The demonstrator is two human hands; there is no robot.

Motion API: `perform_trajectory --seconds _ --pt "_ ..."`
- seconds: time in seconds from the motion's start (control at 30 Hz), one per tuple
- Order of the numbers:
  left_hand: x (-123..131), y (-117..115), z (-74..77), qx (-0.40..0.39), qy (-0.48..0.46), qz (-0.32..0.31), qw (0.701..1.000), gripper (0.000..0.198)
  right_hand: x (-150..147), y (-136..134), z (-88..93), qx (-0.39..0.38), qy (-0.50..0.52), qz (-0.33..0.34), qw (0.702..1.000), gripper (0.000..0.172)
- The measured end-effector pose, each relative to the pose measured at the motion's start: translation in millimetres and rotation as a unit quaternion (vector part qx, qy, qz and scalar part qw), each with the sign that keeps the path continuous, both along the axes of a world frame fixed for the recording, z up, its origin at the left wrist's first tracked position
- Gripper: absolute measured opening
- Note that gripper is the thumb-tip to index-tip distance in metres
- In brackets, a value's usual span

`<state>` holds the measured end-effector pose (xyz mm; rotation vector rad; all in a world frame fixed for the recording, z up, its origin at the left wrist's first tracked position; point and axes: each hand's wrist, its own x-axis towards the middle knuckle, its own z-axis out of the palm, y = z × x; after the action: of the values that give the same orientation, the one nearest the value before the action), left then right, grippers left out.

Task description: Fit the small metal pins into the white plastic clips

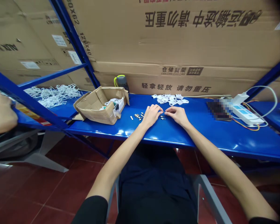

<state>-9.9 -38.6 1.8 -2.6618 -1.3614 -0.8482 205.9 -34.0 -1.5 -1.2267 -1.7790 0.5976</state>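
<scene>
While seated at a blue shelf board [200, 137]: view down over two bare forearms reaching to the centre of the frame.
Left hand [151, 115]: centre of the frame, knuckles up, fingers curled together, tips pinched on one end of a small metal pin [163, 112].
Right hand [178, 115]: just right of centre, thumb and forefinger closed on the other end of the same pin, other fingers tucked under.
Small metal pin: held between the two hands, just above the board; too small to make out in detail.
Loose metal parts [137, 116]: scattered on the board just left of the left hand, a couple more below the pin.
White plastic pieces [170, 99]: small heap just above the hands, further back on the board.
Cardboard box [96, 109]: open, left of centre, flaps splayed, white and dark items inside.
Dark bottle [122, 82]: upright behind the box, yellow-green rim on the lid.
White power strip [245, 113]: right side, on the board, white cable looping above, orange wires beside.
Blurred dark patch [219, 109]: between the right hand and the power strip; contents not readable.
White hooks [53, 95]: tangled pile, upper left, on a neighbouring board behind a blue slanting strut [25, 99].
Another person's hand [1, 113]: far left edge, well apart from the two hands.
Cartons [177, 46]: large, brown, printed with characters, filling the top of the frame behind the board.
</scene>
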Motion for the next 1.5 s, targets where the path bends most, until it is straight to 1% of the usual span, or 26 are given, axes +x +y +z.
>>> perform_trajectory --seconds 0.17,0.37,0.67,0.8,0.9,1.07,1.17,1.27,1.4,1.5 --pt "0.2 -0.2 0.0 -0.002 -0.006 0.003 1.000 0.020 0.0 -0.1 0.3 0.007 -0.003 0.004 1.000 0.031" --pt "-0.2 -0.9 1.5 -0.002 0.004 -0.010 1.000 0.021 -0.5 -2.2 0.8 0.017 -0.017 -0.001 1.000 0.023" --pt "1.5 -1.2 1.6 0.011 0.026 -0.021 0.999 0.021 -1.1 -0.9 -2.6 0.080 -0.115 -0.001 0.990 0.011" --pt "2.1 -1.4 1.4 0.011 0.017 -0.023 1.000 0.021 -3.9 -2.0 -2.7 0.088 -0.137 -0.003 0.987 0.012" --pt "2.3 -1.5 1.8 0.002 0.003 -0.020 1.000 0.020 -4.5 -3.4 -1.7 0.078 -0.111 0.001 0.991 0.015" --pt "2.0 -1.4 2.7 -0.006 -0.023 -0.002 1.000 0.022 -1.7 -4.1 1.6 0.043 -0.025 0.001 0.999 0.021" --pt "1.7 -1.8 3.7 -0.008 -0.031 -0.002 0.999 0.023 0.9 -2.3 2.9 0.011 0.030 0.017 0.999 0.024" --pt "1.6 -2.4 4.9 -0.011 -0.035 -0.003 0.999 0.022 2.7 -0.4 2.8 -0.030 0.077 0.039 0.996 0.033" --pt "1.9 -2.5 4.9 -0.020 -0.032 -0.004 0.999 0.024 1.7 -0.7 1.5 -0.052 0.096 0.054 0.993 0.041" --pt "2.2 -2.2 4.1 -0.024 -0.025 -0.013 0.999 0.024 0.0 -2.3 1.6 -0.056 0.101 0.066 0.991 0.043"
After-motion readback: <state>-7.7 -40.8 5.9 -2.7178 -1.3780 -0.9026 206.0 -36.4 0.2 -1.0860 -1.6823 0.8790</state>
